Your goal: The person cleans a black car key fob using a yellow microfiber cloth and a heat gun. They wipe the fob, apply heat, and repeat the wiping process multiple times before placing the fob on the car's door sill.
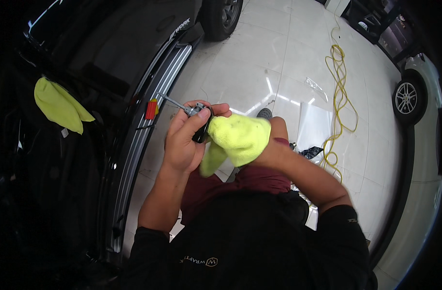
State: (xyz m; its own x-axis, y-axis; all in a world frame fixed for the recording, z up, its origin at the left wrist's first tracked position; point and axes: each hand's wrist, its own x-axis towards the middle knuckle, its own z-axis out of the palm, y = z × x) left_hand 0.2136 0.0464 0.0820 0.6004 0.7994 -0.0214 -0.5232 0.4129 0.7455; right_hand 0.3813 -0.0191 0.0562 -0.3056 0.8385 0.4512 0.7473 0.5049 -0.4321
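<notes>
Gripping black part in left hand; wearing yellow cloth over right hand, cannot see its grip. Apparently mid-wipe; cannot judge amount left.

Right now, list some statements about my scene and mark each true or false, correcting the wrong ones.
1. The left grip holds a dark part with a grey rod. True.
2. The yellow cord is wound round a car wheel. False: it lies loose on the tiled floor.
3. A yellow-green cloth rests against the black car. True.
4. The red-and-yellow piece lies on a car seat. False: it sits on the silver running board.
</notes>
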